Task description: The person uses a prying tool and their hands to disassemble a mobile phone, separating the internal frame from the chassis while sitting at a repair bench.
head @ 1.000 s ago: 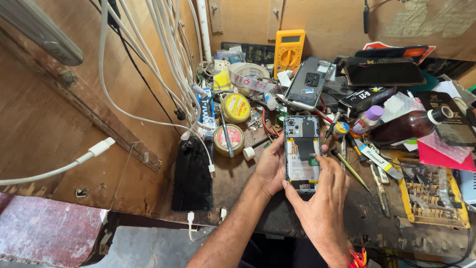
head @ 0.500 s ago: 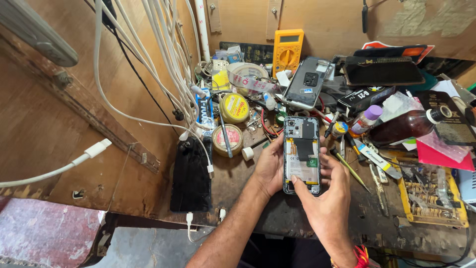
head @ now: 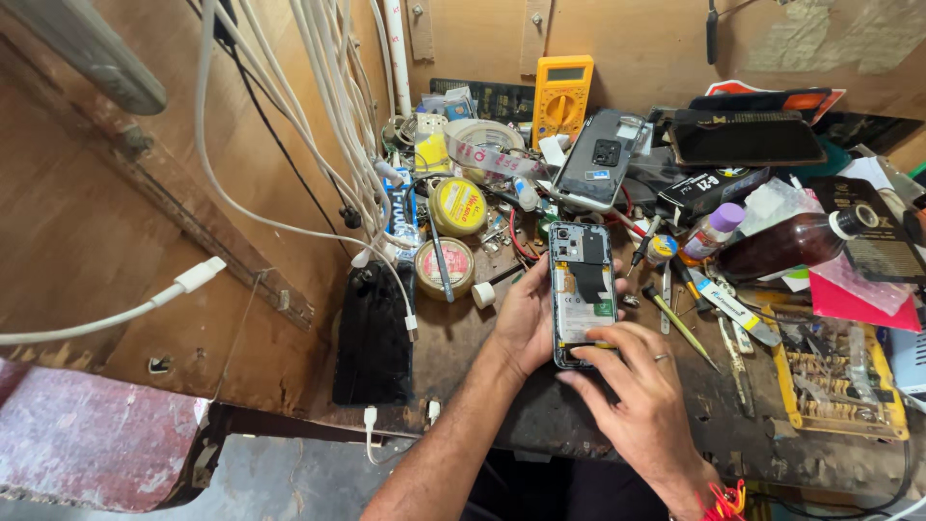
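An opened phone (head: 582,286) with its back cover off shows its boards and a black flex strip. My left hand (head: 526,316) cups it from the left side, holding it just above the dark workbench (head: 453,357). My right hand (head: 641,396), with a ring on one finger, rests over the phone's lower end, fingertips pressing on the bottom part of its inside. A red thread band sits on that wrist.
A black phone (head: 374,333) lies face down at left under hanging white cables (head: 318,125). Round tins (head: 457,205), a yellow multimeter (head: 562,94), another phone (head: 603,156), a brown bottle (head: 786,246), screwdrivers (head: 680,323) and a yellow parts tray (head: 834,376) crowd the bench.
The phone has stayed in my left hand. My right hand has slid up over the phone's lower end, fingertips now on its inside.
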